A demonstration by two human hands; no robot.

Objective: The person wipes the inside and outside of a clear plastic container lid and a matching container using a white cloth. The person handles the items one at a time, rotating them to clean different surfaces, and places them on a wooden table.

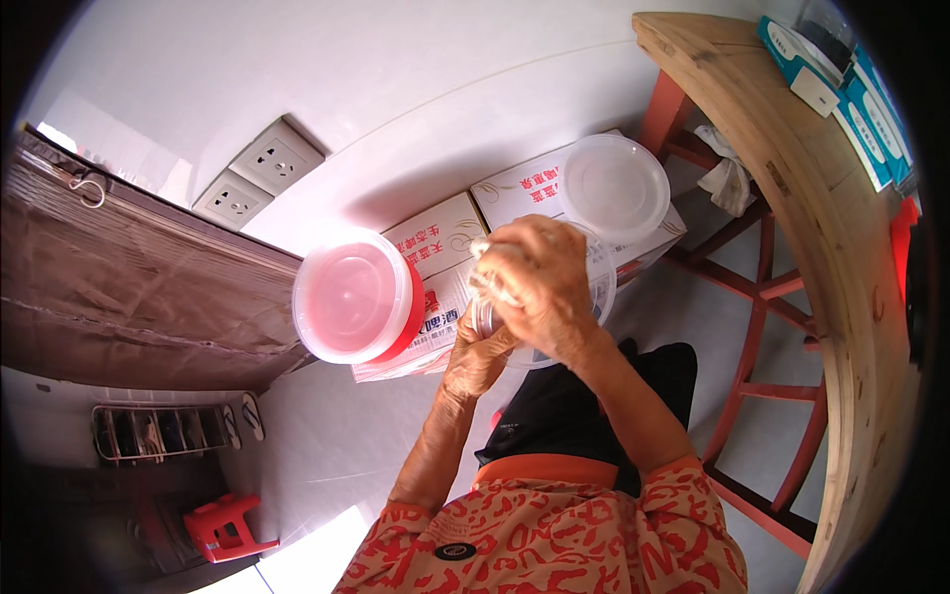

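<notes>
My left hand (479, 362) grips the side of a small clear plastic container (482, 319), mostly hidden behind my fingers. Just above it, my right hand (545, 286) clutches a whitish crumpled clump (486, 276), cloth-like, though I cannot tell exactly what it is. Under both hands is a large round clear plastic tub (605, 271), its inside largely covered by my right hand and wrist. To the left stands a red tub with a translucent lid (352, 293). A round translucent lid or shallow tub (614, 185) lies to the upper right.
Printed cardboard cartons (430, 230) support the tubs against a white wall with sockets (274, 160). A wooden table (809, 193) curves along the right, bearing blue-and-white boxes (805, 63). Red wooden legs (749, 356) stand beneath it. A red plastic stool (223, 529) is at lower left.
</notes>
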